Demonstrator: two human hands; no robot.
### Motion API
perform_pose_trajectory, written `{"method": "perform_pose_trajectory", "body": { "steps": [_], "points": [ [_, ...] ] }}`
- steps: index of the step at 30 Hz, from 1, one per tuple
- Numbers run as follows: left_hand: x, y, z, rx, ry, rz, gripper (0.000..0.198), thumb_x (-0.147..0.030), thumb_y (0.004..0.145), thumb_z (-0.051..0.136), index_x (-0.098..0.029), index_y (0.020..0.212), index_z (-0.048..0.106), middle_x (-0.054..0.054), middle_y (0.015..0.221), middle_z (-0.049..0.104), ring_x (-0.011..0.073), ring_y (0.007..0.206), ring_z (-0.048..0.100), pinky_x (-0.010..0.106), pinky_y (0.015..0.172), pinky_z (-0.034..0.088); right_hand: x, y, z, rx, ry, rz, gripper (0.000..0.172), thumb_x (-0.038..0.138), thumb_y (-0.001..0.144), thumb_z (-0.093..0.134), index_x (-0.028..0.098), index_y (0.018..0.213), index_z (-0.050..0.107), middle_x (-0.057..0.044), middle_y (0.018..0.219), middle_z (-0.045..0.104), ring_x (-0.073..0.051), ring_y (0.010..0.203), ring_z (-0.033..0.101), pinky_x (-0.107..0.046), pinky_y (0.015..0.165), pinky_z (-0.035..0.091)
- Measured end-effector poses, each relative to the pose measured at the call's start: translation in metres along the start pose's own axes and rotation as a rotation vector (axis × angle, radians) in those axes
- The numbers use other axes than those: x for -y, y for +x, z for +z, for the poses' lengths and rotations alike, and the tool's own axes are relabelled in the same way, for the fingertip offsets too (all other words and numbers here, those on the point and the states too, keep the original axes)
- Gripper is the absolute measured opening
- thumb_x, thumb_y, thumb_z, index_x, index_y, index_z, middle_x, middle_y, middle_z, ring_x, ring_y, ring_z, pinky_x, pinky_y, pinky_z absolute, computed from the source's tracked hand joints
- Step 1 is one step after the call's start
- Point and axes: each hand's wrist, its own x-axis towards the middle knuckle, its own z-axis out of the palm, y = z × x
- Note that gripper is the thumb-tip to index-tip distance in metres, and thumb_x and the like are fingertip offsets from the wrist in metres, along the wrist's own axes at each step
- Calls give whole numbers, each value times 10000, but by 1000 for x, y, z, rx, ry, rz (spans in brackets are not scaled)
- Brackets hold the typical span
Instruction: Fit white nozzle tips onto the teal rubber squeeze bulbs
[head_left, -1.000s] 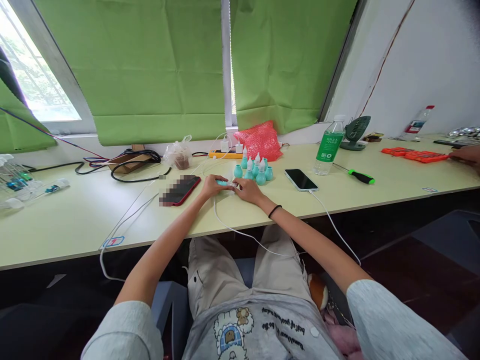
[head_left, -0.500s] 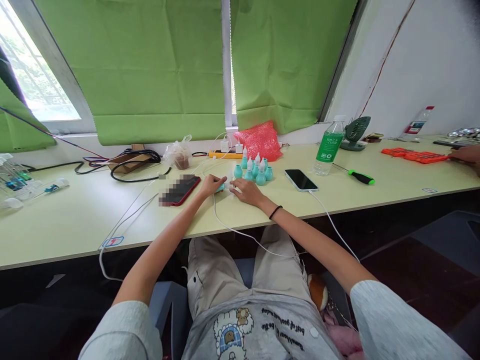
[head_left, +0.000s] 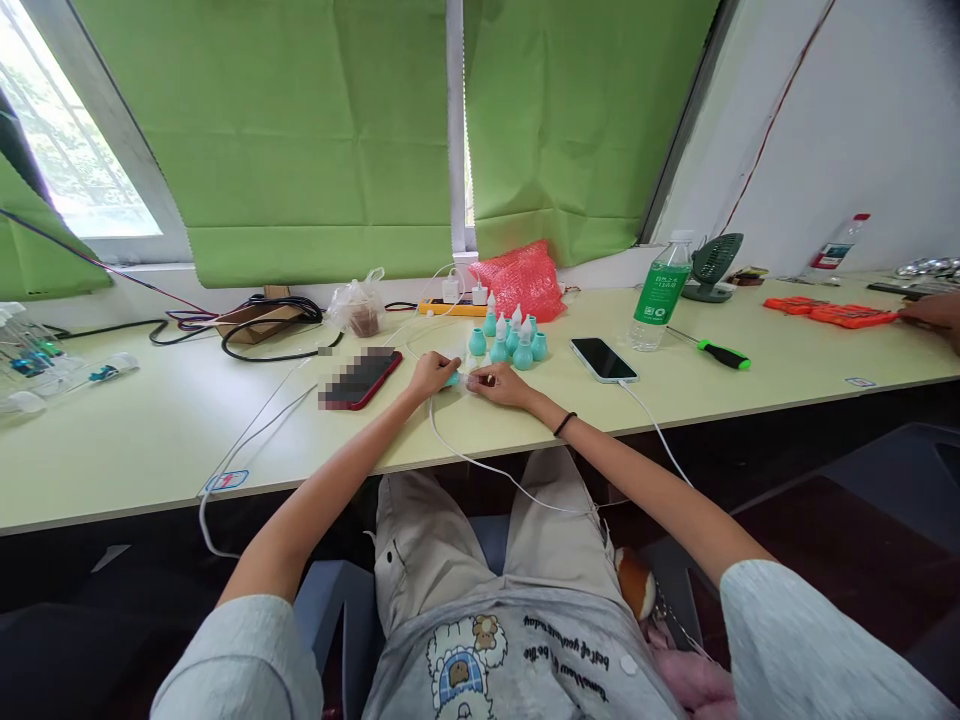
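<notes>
My left hand (head_left: pixel 433 374) is closed around a small teal rubber bulb (head_left: pixel 451 380), most of it hidden by the fingers. Facing it, my right hand (head_left: pixel 501 386) pinches a small clear nozzle tip (head_left: pixel 465 382) at the bulb's end; whether the two parts are joined I cannot tell. Just behind my hands stands a group of teal bulbs (head_left: pixel 523 354). Several of these carry pale pointed nozzles (head_left: pixel 501 328), while others, such as the left teal bulb (head_left: pixel 477 343), have an open neck.
A red-cased phone (head_left: pixel 367 382) lies left of my hands, a charging phone (head_left: pixel 604 360) right. A white cable (head_left: pixel 465 458) crosses the table's front edge. Further right are a water bottle (head_left: pixel 661 295), a screwdriver (head_left: pixel 720 353), and another person's hand (head_left: pixel 934 312) near orange pieces (head_left: pixel 847 314).
My right hand has shifted slightly right and its fingers now pinch the nozzle tip more plainly. My left hand stays nearly in place on the teal bulb.
</notes>
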Motion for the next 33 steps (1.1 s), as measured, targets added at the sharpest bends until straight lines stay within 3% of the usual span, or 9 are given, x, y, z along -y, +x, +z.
{"method": "perform_pose_trajectory", "body": {
  "steps": [7,15,25,33],
  "points": [
    [-13,-6,5,-30,24,52,463,-397,732,357,-126,370,457,-31,382,280,63,398,265,213,424,191,-12,-1,-9,114,303,74,381,432,761,406,126,558,508,16,516,444,-76,496,382,-208,498,317],
    [-19,-10,8,-70,85,119,511,-395,783,314,-90,500,610,20,416,480,80,425,376,227,475,233,-11,0,-18,192,514,154,366,446,728,450,131,544,482,33,494,406,-69,487,351,-216,502,293],
    [-25,-15,17,-172,84,115,503,-413,816,282,-138,632,660,62,545,613,136,516,526,240,562,311,-9,2,-19,183,665,285,385,474,731,454,137,544,451,43,476,381,-50,427,301,-214,455,272],
    [-27,-13,21,-287,52,41,528,-407,825,258,-116,633,653,70,566,626,131,501,533,236,521,316,3,5,-17,162,714,347,437,549,746,378,162,543,384,55,462,350,-42,379,301,-209,427,315]
  ]
}}
